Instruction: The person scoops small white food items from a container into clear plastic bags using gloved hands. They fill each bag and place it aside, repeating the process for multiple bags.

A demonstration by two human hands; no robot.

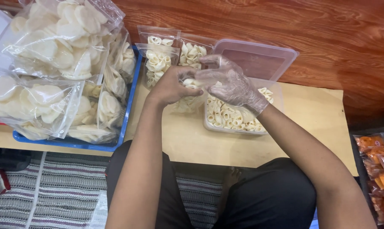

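Above the pale wooden board (187, 135), a small clear plastic bag of pale curled crackers (187, 95) is gripped at its top by the bare left hand (168, 88), while the right hand (230, 82), in a thin clear glove, pinches a few crackers at the bag's mouth. Just right of the bag sits a clear rectangular tub of loose curled crackers (236, 118), its lid (259, 59) leaning behind. Filled small bags (160, 57) stand behind the hands, a blue tray (128, 101) of large round-cracker bags (52, 51) lies left, and orange snack packets (380, 169) lie far right.
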